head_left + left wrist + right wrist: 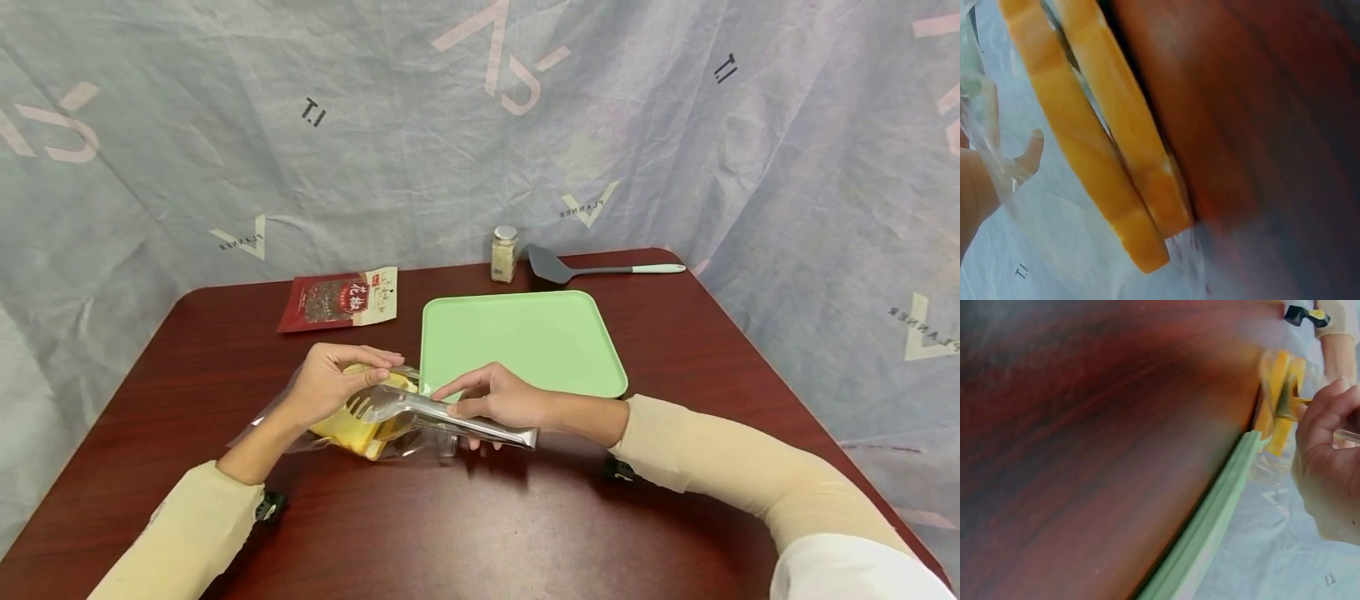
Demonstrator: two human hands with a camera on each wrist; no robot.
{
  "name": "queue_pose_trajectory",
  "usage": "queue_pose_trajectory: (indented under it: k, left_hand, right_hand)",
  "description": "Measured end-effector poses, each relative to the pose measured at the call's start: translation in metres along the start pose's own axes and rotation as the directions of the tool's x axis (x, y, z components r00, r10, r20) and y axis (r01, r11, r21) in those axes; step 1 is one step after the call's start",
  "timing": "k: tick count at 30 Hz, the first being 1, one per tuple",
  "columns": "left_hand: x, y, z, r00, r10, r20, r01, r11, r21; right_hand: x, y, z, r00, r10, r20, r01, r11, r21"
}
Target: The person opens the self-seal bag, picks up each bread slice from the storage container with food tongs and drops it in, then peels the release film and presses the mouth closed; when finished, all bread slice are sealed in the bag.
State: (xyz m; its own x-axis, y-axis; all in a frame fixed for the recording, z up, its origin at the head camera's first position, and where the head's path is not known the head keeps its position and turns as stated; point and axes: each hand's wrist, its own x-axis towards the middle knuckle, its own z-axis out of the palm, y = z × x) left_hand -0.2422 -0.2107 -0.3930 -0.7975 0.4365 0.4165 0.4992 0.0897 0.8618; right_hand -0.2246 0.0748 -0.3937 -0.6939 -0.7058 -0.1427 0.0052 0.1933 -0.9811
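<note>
- 2 hands busy: right hand (501,397) grips serving tongs (472,425).
- Left hand (337,379): fingers extended.
- Apparently clamping bagged yellow slices (1072,131).
- Next likely calls for steady withdrawal.

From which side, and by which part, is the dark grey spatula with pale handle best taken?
The dark grey, pale-handled spatula is probably best held by the pale end of its slim handle, coming from the right: the handle points that way, while the broad blade lies left, near the clear glass jar. The right hand holds silver metal tongs; free it first.
</note>
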Motion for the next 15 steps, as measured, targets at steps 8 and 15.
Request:
queue_pose_trajectory:
  k: [8,15]
  left_hand:
    - [-0.001,0.000,-0.001,1.000,-0.017,-0.010,0.017,1.000,-0.021]
    - [-0.001,-0.002,-0.001,1.000,-0.012,-0.020,0.010,0.998,-0.066]
  right_hand:
    - [-0.022,-0.013,-0.003,0.995,0.083,-0.049,-0.082,0.996,0.024]
    - [-0.040,-0.019,-0.014,0.990,0.113,-0.088,-0.112,0.994,0.019]
